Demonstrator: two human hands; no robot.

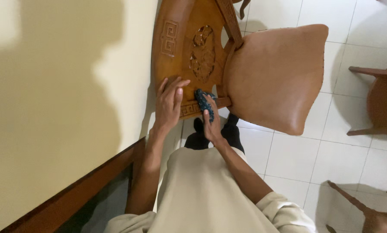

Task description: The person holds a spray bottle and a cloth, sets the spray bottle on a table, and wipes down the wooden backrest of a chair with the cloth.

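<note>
A carved wooden chair (180, 47) with a tan leather seat (275, 73) stands against the cream wall. My left hand (169, 103) lies flat with fingers spread on the lower part of the carved backrest. My right hand (211, 121) presses a dark blue-green cloth (202, 98) against the wooden rail at the base of the backrest, beside the seat's edge. My cream sleeves and shirt fill the bottom of the view.
A cream wall (59, 99) rises at left with a brown wooden frame (85, 185) below it. White floor tiles (301, 159) lie under the chair. Parts of other wooden chairs show at the right edge (381, 99) and bottom right (366, 211).
</note>
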